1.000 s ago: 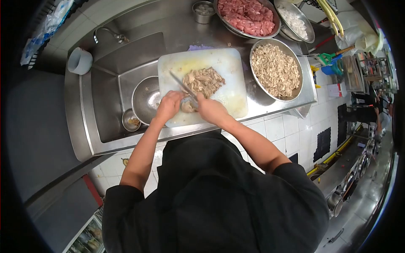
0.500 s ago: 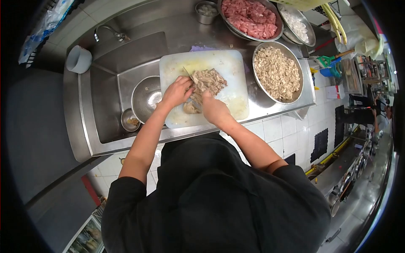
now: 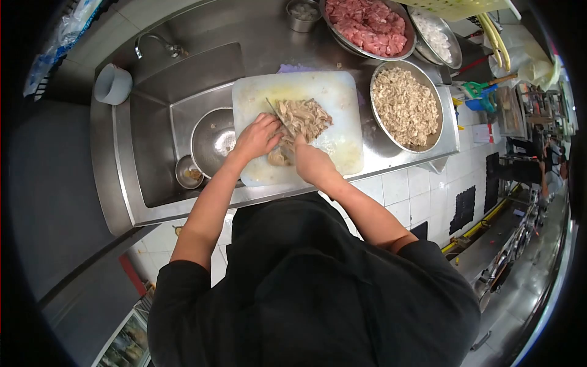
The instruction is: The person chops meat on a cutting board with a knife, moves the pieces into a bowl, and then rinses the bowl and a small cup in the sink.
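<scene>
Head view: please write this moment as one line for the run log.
left hand: beside knife | right hand: gripping knife | brown food: on cutting board | filled steel bowl: right of cutting board

At upper left, a tap (image 3: 177, 50) curves over a sink (image 3: 150, 147), a white tub (image 3: 112, 84) beside it. A small pot (image 3: 301, 25) sits top centre. At right, a black mat (image 3: 463, 210) covers floor tiles (image 3: 397, 185) near a yellow pipe (image 3: 474, 226); a person (image 3: 524, 170) stands far right.

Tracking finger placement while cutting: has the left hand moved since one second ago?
Yes: against the cutting board, the left hand has shifted farther from the near edge, and slightly right.
</scene>
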`<state>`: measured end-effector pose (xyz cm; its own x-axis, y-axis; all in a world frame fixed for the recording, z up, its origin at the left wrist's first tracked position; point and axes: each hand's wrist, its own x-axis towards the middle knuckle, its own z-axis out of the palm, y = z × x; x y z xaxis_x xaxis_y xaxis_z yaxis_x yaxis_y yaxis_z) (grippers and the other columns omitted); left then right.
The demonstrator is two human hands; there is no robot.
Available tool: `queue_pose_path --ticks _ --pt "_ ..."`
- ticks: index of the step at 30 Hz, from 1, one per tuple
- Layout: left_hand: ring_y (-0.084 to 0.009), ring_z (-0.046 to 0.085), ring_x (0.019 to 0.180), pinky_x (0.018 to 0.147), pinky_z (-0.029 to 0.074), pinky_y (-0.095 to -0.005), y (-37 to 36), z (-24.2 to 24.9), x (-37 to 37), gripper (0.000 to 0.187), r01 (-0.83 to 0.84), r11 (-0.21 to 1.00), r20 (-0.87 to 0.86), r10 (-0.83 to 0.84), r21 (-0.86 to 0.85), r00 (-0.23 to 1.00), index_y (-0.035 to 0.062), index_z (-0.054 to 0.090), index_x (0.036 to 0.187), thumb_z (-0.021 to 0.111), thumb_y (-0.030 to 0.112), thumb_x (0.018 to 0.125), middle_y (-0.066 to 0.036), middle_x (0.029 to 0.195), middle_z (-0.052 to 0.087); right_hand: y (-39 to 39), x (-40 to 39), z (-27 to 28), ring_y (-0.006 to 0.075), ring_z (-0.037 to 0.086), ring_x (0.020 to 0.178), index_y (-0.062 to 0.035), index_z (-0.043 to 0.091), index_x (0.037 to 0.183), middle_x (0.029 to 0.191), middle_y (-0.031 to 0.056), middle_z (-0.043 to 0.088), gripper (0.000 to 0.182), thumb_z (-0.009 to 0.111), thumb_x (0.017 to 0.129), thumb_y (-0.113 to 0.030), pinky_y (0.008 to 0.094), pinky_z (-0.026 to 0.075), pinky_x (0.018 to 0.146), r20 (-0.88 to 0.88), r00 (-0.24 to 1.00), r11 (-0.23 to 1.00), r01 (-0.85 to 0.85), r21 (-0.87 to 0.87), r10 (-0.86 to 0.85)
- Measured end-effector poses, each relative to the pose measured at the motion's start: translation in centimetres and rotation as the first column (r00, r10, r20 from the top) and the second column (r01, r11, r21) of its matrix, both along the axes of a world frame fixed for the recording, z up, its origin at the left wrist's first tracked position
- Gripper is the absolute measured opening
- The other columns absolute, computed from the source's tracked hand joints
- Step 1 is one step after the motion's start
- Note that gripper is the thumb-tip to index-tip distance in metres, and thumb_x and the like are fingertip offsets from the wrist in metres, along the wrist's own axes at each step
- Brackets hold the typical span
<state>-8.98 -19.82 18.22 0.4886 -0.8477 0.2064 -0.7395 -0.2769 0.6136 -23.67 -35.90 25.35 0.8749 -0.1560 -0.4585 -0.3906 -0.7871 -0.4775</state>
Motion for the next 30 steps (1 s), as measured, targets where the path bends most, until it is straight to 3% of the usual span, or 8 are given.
queue_pose_path --ticks 4,12,16,18,20,24,26,30 --pt "-0.0337 0.062 0.118 0.099 0.054 -0.0423 0.2 -0.5 0.0 0.03 -0.007 1.0 0.016 0.006 0.025 1.0 -0.0003 0.073 0.114 0.077 0.015 0.088 -0.015 0.122 0.069 -0.1 1.8 -3.7 0.0523 0.071 0.09 0.0034 0.044 0.116 0.091 0.0354 0.071 0.024 0.051 0.095 -0.006 0.0611 0.055 0.08 0.177 0.984 0.999 -0.004 0.053 -0.006" --pt "-0.0334 0.064 0.112 0.096 0.055 -0.0418 0.0 0.1 -0.1 0.023 0.011 0.999 0.043 -0.009 -0.04 0.999 0.0017 0.075 0.108 0.077 0.007 0.086 -0.012 0.111 0.07 -1.1 0.1 1.4 0.0537 0.071 0.088 0.0033 0.045 0.116 0.091 0.0349 0.071 0.023 0.05 0.095 -0.005 0.0614 0.055 0.08 0.08 0.997 0.999 0.005 0.032 -0.007" --pt "-0.0324 0.064 0.11 0.094 0.055 -0.0414 0.2 -0.6 -0.2 0.018 0.006 0.999 0.052 -0.003 -0.049 0.999 0.0012 0.076 0.102 0.077 0.005 0.085 -0.011 0.11 0.071 -0.3 -0.5 0.1 0.0532 0.071 0.089 0.004 0.046 0.116 0.091 0.0349 0.071 0.023 0.049 0.094 -0.004 0.0615 0.055 0.08 -0.027 0.999 0.999 -0.03 0.025 0.031" --pt "-0.0325 0.065 0.108 0.093 0.056 -0.0416 0.4 -0.7 -0.6 0.016 0.002 0.998 0.052 0.001 -0.056 0.999 0.001 0.077 0.1 0.077 0.005 0.085 -0.011 0.108 0.071 0.5 -0.3 -3.8 0.0524 0.071 0.088 0.0044 0.045 0.115 0.09 0.0345 0.071 0.023 0.049 0.094 -0.005 0.0616 0.055 0.08 0.175 0.985 0.998 -0.013 0.068 0.001" --pt "-0.0327 0.066 0.107 0.093 0.056 -0.0409 0.1 -0.4 -0.3 0.016 -0.002 0.999 0.031 0.003 -0.045 1.0 0.0023 0.077 0.102 0.075 0.005 0.086 -0.012 0.106 0.072 0.2 1.4 -4.3 0.0525 0.071 0.087 0.0044 0.045 0.115 0.089 0.0342 0.071 0.023 0.05 0.094 -0.006 0.062 0.054 0.079 0.189 0.982 0.996 -0.019 0.083 0.003" --pt "-0.0328 0.067 0.11 0.095 0.055 -0.0402 0.4 -0.2 -0.1 0.015 -0.064 0.996 -0.119 0.056 -0.065 0.991 0.0037 0.077 0.103 0.073 0.005 0.089 -0.013 0.108 0.073 -1.6 2.0 -3.8 0.0533 0.069 0.082 0.0043 0.044 0.113 0.084 0.0334 0.07 0.025 0.053 0.095 -0.01 0.0633 0.053 0.076 0.181 0.983 0.996 -0.019 0.082 0.004" --pt "-0.0331 0.067 0.112 0.097 0.055 -0.0418 1.2 1.2 -0.8 0.015 -0.279 0.952 -0.235 0.245 -0.126 0.941 0.0058 0.079 0.106 0.073 0.008 0.092 -0.014 0.113 0.072 -1.5 0.3 -2.0 0.0533 0.069 0.081 0.0045 0.044 0.113 0.083 0.033 0.07 0.026 0.053 0.095 -0.01 0.0632 0.052 0.075 0.194 0.981 0.996 -0.001 0.089 -0.017" --pt "-0.0337 0.067 0.112 0.097 0.055 -0.043 4.2 2.6 -4.2 0.016 -0.213 0.972 -0.098 0.204 -0.094 0.974 0.0041 0.078 0.106 0.074 0.009 0.092 -0.015 0.115 0.072 -1.8 -2.2 1.9 0.0529 0.068 0.077 0.004 0.044 0.115 0.08 0.0317 0.069 0.027 0.054 0.095 -0.011 0.0627 0.052 0.072 0.115 0.993 0.996 -0.03 0.079 0.021"
